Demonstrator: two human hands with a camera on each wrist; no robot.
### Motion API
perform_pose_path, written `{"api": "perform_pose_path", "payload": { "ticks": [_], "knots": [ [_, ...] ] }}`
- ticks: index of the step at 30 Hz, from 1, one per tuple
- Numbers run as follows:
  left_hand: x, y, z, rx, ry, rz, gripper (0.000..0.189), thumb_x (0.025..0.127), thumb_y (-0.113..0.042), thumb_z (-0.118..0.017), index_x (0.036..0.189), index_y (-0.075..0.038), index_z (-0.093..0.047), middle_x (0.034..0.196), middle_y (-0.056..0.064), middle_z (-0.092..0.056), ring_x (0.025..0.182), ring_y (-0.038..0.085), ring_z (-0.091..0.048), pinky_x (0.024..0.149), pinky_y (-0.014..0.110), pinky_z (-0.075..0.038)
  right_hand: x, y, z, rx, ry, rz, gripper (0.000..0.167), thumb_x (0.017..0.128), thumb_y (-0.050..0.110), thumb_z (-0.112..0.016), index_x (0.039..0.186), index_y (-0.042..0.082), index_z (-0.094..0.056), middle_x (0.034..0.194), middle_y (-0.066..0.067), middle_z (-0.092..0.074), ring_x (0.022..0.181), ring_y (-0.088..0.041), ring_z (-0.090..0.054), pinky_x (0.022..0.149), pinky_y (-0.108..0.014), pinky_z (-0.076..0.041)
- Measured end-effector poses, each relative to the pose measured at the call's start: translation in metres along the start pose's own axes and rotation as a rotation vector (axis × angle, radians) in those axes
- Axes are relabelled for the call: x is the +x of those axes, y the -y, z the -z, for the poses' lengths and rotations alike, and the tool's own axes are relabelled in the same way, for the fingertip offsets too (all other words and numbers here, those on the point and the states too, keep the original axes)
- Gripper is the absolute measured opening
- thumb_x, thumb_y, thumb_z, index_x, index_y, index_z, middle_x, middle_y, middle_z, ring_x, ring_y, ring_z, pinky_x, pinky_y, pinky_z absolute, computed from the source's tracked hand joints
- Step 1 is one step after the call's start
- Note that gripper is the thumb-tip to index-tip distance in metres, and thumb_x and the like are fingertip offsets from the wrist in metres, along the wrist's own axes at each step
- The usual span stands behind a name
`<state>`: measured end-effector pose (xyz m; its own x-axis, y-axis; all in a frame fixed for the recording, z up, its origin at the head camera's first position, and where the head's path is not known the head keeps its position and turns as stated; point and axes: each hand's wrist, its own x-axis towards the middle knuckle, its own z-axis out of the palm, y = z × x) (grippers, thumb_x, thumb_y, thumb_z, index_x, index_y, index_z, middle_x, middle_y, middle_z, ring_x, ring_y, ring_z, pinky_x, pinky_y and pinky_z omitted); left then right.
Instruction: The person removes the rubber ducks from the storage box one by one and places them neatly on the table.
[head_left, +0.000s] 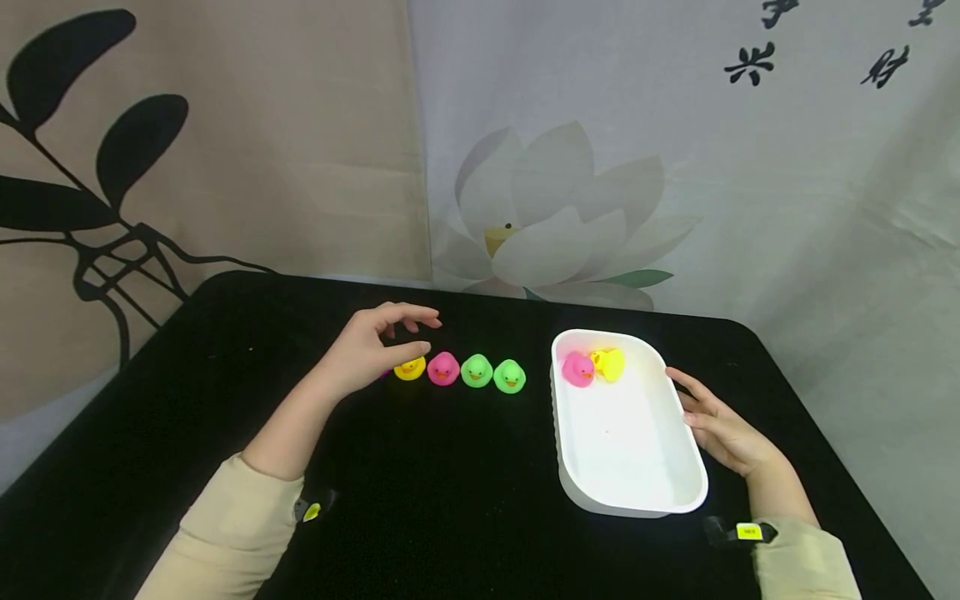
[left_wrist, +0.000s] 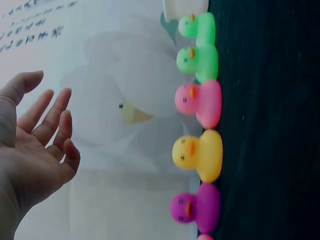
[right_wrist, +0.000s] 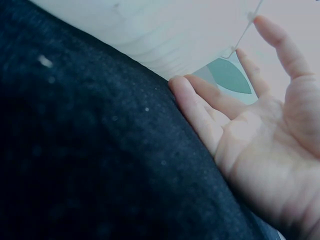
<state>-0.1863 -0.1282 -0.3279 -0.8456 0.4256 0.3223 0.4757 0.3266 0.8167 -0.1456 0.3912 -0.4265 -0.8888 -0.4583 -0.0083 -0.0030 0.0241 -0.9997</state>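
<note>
Inside the tray (head_left: 630, 446) lie two ducks (head_left: 577, 370).

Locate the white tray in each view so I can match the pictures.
Head: white tray, right of centre.
Left wrist: only a sliver of the white tray, at the top edge above a green duck.
Right wrist: its outer wall, across the top.
Shared landmark: black tabletop.

Indoor setup, black table (head_left: 450, 492), lotus-print backdrop (head_left: 558, 208)
</note>
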Motion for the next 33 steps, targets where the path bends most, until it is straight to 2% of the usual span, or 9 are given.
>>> {"api": "perform_pose_path", "payload": {
  "ticks": [9,17,22,26,30,33],
  "knots": [
    [0.001,-0.011,-0.031,-0.094,0.064,-0.049,0.038,0.084,-0.014,-0.072,0.121,-0.013,-0.064,0.114,-0.002,-0.063,0.104,0.023,-0.049,0.084,0.044,-0.038,-0.001,-0.001,0.001,0.013,0.010,0.001,0.065,0.098,-0.002,-0.043,0.153,0.022,-0.017,0.141,0.003,-0.039,0.117,-0.017,-0.055,0.091,-0.036,-0.047],
    [0.004,-0.018,-0.058,-0.127,0.110,-0.047,0.038,0.084,-0.016,-0.074,0.121,-0.013,-0.064,0.115,-0.001,-0.061,0.106,0.031,-0.051,0.081,0.048,-0.045,-0.001,0.000,0.001,0.035,0.026,0.011,0.065,0.098,-0.003,-0.042,0.153,0.021,-0.017,0.142,0.003,-0.040,0.118,-0.017,-0.054,0.091,-0.035,-0.047],
    [0.012,-0.020,-0.075,-0.117,0.115,-0.035,0.038,0.084,-0.017,-0.075,0.121,-0.013,-0.065,0.118,-0.002,-0.059,0.101,0.024,-0.050,0.078,0.041,-0.047,-0.001,0.000,0.002,0.040,0.029,0.013,0.065,0.098,-0.003,-0.042,0.153,0.021,-0.017,0.142,0.001,-0.038,0.118,-0.018,-0.054,0.091,-0.036,-0.047],
    [0.021,-0.023,-0.089,-0.070,0.121,-0.015,0.039,0.083,-0.022,-0.076,0.121,-0.017,-0.066,0.120,-0.005,-0.059,0.101,0.018,-0.049,0.077,0.039,-0.050,0.000,0.000,0.002,0.045,0.037,0.018,0.065,0.098,-0.003,-0.041,0.153,0.020,-0.016,0.143,-0.001,-0.037,0.118,-0.019,-0.054,0.091,-0.036,-0.047],
    [0.032,-0.026,-0.105,-0.019,0.122,-0.011,0.041,0.082,-0.024,-0.077,0.121,-0.017,-0.066,0.120,-0.006,-0.060,0.103,0.020,-0.048,0.077,0.038,-0.051,0.000,0.000,0.001,0.037,0.034,0.015,0.065,0.098,-0.002,-0.041,0.153,0.021,-0.015,0.143,0.001,-0.036,0.119,-0.019,-0.054,0.092,-0.037,-0.047],
    [0.041,-0.028,-0.115,0.029,0.124,-0.014,0.041,0.082,-0.023,-0.078,0.121,-0.016,-0.066,0.118,-0.005,-0.061,0.103,0.021,-0.049,0.075,0.030,-0.050,0.000,0.000,0.000,0.029,0.028,0.016,0.065,0.099,-0.002,-0.041,0.153,0.021,-0.015,0.144,0.001,-0.036,0.119,-0.019,-0.054,0.092,-0.037,-0.046]
  ]
}}
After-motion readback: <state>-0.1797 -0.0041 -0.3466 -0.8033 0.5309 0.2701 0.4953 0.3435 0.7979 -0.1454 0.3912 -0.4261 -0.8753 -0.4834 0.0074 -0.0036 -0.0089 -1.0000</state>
